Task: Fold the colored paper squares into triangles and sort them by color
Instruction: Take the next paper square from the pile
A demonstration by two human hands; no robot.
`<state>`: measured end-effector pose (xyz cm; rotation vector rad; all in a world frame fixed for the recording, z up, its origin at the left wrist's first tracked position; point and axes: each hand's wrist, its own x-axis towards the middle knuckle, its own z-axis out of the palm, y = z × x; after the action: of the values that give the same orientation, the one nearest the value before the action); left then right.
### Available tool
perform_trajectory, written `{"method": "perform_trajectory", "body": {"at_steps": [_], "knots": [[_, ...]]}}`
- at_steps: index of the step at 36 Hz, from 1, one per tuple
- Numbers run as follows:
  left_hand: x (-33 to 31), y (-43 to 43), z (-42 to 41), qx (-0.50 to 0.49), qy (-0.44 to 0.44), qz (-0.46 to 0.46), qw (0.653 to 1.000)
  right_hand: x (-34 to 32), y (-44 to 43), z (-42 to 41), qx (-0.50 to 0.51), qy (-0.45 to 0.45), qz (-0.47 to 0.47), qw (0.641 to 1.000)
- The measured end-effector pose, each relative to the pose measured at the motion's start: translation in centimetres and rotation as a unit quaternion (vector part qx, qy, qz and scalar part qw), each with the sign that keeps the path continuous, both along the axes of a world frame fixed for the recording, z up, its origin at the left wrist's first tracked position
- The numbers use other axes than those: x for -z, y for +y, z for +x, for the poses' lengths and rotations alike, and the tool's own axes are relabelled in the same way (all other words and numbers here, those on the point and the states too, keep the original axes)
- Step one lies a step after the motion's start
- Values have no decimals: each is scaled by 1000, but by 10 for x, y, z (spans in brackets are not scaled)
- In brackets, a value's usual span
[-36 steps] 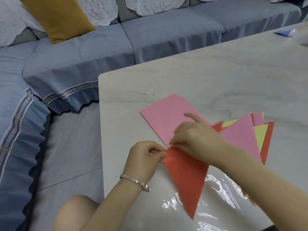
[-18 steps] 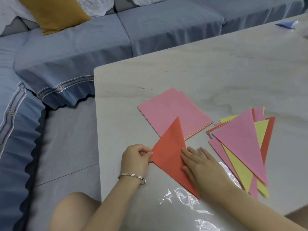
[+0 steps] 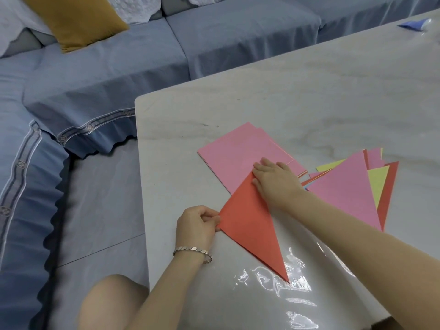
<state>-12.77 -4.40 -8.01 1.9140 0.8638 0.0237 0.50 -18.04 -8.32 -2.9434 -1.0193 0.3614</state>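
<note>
Left hand (image 3: 198, 226) pinches a corner of the red triangle (image 3: 250, 225) to steady it on the counter (image 3: 309, 103) while right hand (image 3: 273, 182), fingers flat, presses its tip, likely sharpening the crease

Red triangle (image 3: 250, 225), pink squares (image 3: 238, 156), pink triangle (image 3: 345, 186), yellow triangle (image 3: 378, 179), mustard cushion (image 3: 76, 20), blue sofa (image 3: 119, 67)
</note>
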Motion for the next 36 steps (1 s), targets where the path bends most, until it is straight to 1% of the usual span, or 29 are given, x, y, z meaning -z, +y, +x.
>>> {"method": "perform_trajectory", "body": {"at_steps": [3,5,9,19,25,31,34,36], "knots": [[0,0,1,-6,3,-3,1000,-2,0,8,-14,25,-10,1000],[1,1,1,-9,6,-4,1000,-4,-5,11,-28,58,-21,998],[0,1,0,-12,7,-4,1000,-9,-21,4,-38,97,-29,994],[0,-1,0,-9,2,9,1000,-6,-46,-40,-62,110,-66,990],[0,-1,0,-13,1,10,1000,-5,-59,-64,-71,134,-71,986],[0,-3,-1,-17,-5,20,1000,-3,-70,-78,-94,139,-77,983],[1,-3,-1,-24,-9,2,1000,-6,-70,-81,-94,136,-76,983],[2,-2,-1,-34,-12,-22,999,-6,-71,-83,-93,134,-58,985]]}}
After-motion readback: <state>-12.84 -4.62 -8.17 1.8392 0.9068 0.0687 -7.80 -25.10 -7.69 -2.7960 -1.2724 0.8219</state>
